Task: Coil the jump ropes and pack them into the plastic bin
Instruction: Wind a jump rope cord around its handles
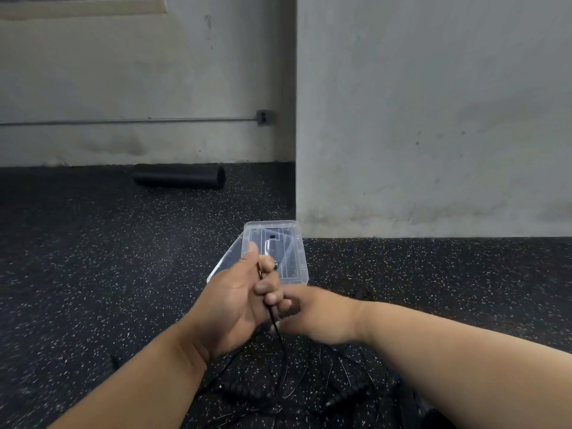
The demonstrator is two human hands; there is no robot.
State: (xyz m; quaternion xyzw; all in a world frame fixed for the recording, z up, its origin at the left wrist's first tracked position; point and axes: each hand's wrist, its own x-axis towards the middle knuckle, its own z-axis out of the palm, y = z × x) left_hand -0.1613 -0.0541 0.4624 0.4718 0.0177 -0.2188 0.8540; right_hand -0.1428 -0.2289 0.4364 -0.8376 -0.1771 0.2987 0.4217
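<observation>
A thin black jump rope (280, 339) runs up from the floor into both my hands. My left hand (235, 301) holds it upright, thumb pressed along the cord. From the right, my right hand (312, 314) pinches the same cord just below the left fingers. More black rope and ribbed handles (244, 390) lie tangled on the floor under my forearms. Just beyond my hands the clear plastic bin (297, 274) stands on the floor with a small dark and white object inside. Its clear lid (227, 258) leans at its left side.
The floor is black rubber with white specks. A black foam roller (179, 177) lies against the far wall on the left. A grey concrete wall corner (296, 150) juts out right behind the bin, and a conduit with an outlet box (264, 117) runs along the back wall.
</observation>
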